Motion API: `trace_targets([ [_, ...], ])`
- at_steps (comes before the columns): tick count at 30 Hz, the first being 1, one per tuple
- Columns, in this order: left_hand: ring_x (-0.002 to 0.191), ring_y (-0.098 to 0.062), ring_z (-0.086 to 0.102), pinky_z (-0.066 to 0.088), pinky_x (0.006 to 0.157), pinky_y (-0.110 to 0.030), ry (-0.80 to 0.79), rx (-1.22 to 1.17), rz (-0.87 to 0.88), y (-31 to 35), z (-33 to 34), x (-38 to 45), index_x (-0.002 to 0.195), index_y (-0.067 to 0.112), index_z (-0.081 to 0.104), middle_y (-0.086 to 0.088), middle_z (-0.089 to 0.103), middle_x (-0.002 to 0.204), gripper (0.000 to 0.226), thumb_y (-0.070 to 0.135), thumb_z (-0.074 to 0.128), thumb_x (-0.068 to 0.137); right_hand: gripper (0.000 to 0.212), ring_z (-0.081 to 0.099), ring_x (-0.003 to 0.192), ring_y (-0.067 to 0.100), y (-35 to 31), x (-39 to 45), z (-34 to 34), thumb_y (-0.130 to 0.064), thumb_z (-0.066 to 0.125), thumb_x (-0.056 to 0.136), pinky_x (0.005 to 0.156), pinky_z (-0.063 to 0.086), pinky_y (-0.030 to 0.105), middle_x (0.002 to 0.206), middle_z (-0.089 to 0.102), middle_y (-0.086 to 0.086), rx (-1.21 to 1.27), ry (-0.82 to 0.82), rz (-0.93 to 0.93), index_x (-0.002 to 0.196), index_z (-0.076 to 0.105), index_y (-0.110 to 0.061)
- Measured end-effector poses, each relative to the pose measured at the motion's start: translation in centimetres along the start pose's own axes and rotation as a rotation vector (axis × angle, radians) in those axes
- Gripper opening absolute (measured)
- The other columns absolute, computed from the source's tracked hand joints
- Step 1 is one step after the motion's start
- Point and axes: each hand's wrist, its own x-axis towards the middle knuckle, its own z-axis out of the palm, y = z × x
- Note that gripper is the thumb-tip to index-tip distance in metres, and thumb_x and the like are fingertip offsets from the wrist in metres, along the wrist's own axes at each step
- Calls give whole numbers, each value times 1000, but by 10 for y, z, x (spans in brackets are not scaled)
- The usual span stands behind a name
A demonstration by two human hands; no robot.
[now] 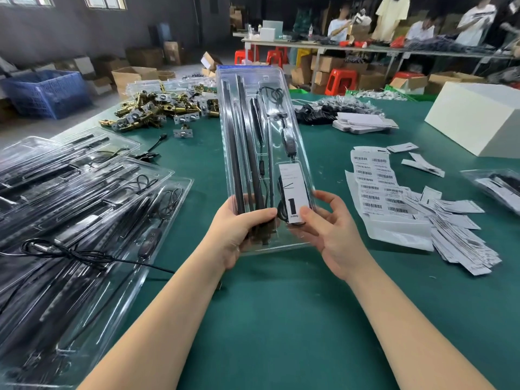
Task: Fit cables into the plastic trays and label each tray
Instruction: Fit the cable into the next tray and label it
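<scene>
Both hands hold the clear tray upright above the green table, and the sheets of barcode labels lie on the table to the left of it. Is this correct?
Not quite. The head view shows the barcode label sheets to the right of the clear tray, not the left. The rest holds: the left hand and right hand hold it upright above the green table.

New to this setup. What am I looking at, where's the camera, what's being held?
There is no robot here: a person works with bare hands, and the one picture comes from a camera on their head, looking forward and down. The left hand and right hand both grip the near end of a clear plastic tray, raised above the green table. In the tray are black strips and cables and a white card. On the table: a pile of filled trays at left, sheets of barcode labels at right, brass hardware further back, a white box.
</scene>
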Motion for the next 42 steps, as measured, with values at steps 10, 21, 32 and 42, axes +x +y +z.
trace_targets([
  [10,60,-17,70,54,47,-26,148,-118,-32,1,-10,10,98,13,62,-6,74,74,31,1,77,73,17,72,80,21,7,4,0,-10,60,94,70,59,28,91,74,1,-279,100,-32,106,70,-16],
  [21,57,-17,70,55,47,-26,171,-188,-117,-1,-14,17,118,-2,62,-7,73,70,44,-2,74,75,23,70,85,18,1,3,-3,-3,53,96,75,58,27,107,73,7,-108,-16,177,114,63,-13],
  [32,62,-19,70,54,50,-30,114,-161,30,-4,-5,11,100,13,66,-7,74,78,29,1,75,75,10,71,67,16,6,-3,15,-7,61,92,58,57,24,90,76,10,38,53,347,102,60,-7],
  [42,71,-24,71,53,52,-31,114,-137,131,-6,0,4,114,4,57,-15,72,91,43,1,76,76,8,73,72,22,7,-7,25,-2,50,97,61,59,27,83,75,15,136,104,323,97,52,-9],
])
